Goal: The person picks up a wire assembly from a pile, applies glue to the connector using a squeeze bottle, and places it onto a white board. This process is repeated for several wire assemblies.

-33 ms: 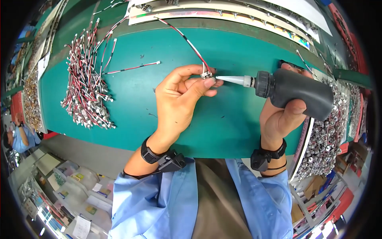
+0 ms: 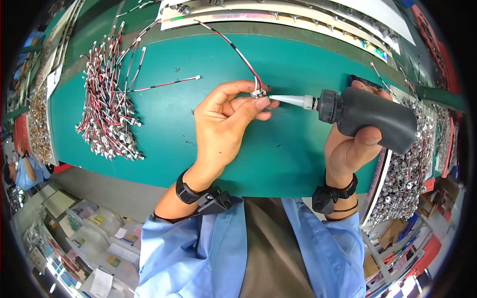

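Likely dosing: pinching wired part (image 2: 258,93) in left grip (image 2: 222,119), clasping black bottle (image 2: 377,119) in right grip (image 2: 352,148), aiming nozzle (image 2: 292,101) from 3 o'clock; probably needs light squeeze next.

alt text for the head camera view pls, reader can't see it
A right hand holds a dark grey bottle, its pale tapered nozzle pointing at a small wired part pinched in the left hand. Below is a green tabletop, with a heap of red, black and white wires on the left.

Left grip (image 2: 221,121) pinched, thumb (image 2: 247,112) foremost, right grip (image 2: 351,149) curled wide, forearms (image 2: 170,204) extended forward
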The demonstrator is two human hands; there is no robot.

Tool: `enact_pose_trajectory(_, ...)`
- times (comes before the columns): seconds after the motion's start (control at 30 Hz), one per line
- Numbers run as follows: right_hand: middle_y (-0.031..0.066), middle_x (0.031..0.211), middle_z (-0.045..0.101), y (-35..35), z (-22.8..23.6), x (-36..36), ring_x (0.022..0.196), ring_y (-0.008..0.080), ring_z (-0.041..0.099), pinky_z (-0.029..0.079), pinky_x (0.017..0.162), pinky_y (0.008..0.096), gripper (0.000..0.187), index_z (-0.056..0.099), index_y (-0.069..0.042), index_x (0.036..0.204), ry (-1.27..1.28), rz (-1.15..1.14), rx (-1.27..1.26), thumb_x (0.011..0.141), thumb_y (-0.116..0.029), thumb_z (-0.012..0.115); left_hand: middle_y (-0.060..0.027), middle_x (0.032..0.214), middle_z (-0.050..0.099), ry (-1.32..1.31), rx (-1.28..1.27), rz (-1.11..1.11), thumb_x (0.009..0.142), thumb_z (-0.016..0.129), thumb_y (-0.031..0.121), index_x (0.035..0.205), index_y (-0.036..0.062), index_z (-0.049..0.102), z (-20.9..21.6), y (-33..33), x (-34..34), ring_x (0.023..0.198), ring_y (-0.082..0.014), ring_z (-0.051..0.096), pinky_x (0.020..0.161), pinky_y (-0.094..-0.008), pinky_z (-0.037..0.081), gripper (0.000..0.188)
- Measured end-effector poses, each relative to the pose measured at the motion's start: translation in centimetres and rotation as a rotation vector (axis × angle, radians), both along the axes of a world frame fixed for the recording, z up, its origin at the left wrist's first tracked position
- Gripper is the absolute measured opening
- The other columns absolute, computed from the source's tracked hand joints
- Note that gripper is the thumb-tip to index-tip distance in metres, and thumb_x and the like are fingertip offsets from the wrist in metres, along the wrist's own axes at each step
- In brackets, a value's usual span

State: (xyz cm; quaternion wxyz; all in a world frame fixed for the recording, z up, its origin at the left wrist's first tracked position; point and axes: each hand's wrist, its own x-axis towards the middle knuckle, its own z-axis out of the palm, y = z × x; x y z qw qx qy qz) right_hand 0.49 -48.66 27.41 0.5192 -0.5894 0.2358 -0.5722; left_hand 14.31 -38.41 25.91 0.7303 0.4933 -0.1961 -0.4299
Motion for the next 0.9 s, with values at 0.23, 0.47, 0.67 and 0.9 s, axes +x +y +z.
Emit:
enact_pose_trajectory(0.23,0.0167,0.103,0.052,0.57,0.02,0.28,0.096,0.0267,0.053,0.038,0.091,0.0392,0.068,0.038,0.003,0.117,0.075,-0.066,-0.126,0.075,-0.047,0.058,-0.0168,0.082,0.062,-0.062,0.002,-0.011,0.080,0.053,-0.005,0.097,-0.0063,0.050,-0.09,0.20,-0.10,0.080,-0.0228,0.062,0.066,-0.0267,0.053,0.018)
enact_pose_trajectory(0.47,0.0159,0.100,0.053,0.51,-0.16,0.14,0.095,0.0260,0.054,0.041,0.088,0.0388,0.070,0.039,0.003,0.115,0.099,-0.082,-0.195,0.072,-0.047,0.061,-0.0172,0.082,0.062,-0.069,0.020,-0.020,0.079,0.053,-0.006,0.096,-0.0064,0.050,-0.05,0.16,-0.17,0.079,-0.0217,0.063,0.066,-0.0262,0.053,0.017)
enact_pose_trajectory(0.67,0.0160,0.100,0.053,0.36,-0.56,-0.03,0.093,0.0263,0.055,0.041,0.087,0.0391,0.071,0.039,0.003,0.115,0.115,-0.098,-0.220,0.071,-0.047,0.063,-0.0168,0.081,0.062,-0.075,0.022,-0.015,0.078,0.054,-0.007,0.096,-0.0063,0.051,0.12,0.05,-0.21,0.077,-0.0206,0.063,0.066,-0.0257,0.053,0.018)
enact_pose_trajectory(0.9,0.0168,0.092,0.060,0.82,-0.11,0.60,0.085,0.0225,0.058,0.040,0.084,0.0337,0.081,0.035,0.006,0.114,0.060,-0.114,-0.122,0.063,-0.050,0.067,-0.0161,0.080,0.062,-0.068,0.024,-0.020,0.078,0.054,-0.007,0.095,-0.0061,0.052,0.17,0.08,-0.21,0.076,-0.0192,0.063,0.066,-0.0252,0.053,0.017)
